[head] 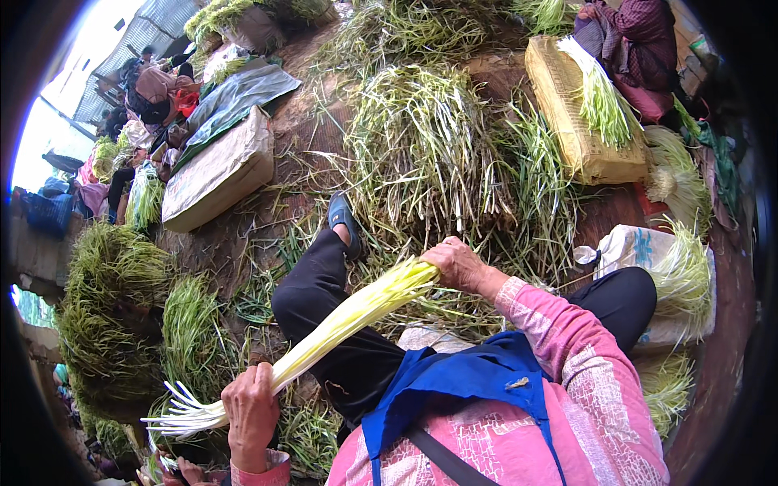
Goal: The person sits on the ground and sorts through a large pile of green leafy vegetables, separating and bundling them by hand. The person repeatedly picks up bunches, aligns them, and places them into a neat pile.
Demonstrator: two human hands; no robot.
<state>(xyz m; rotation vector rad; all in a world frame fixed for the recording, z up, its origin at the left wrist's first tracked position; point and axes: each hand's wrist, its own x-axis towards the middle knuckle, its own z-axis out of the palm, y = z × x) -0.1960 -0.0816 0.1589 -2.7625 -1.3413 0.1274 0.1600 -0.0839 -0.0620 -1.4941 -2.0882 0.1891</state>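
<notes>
A long bunch of pale yellow and white leafy stalks (349,316) stretches slantwise across my lap. My left hand (251,407) grips it near the white root ends, which fan out past the fingers at the lower left. Around the yellow leafy end closes my right hand (459,265). Just beyond that hand stands a large heap of green and whitish stalks (431,146), brown at its base. A blue apron (462,376) lies over my lap beneath the bunch.
A yellow wrapped block (583,109) holds cleaned stalks beside a seated person (638,48). At right is a white sack (638,249) with stalks on it. A pale block (222,170) and a green pile (112,316) stand left. People sit at upper left.
</notes>
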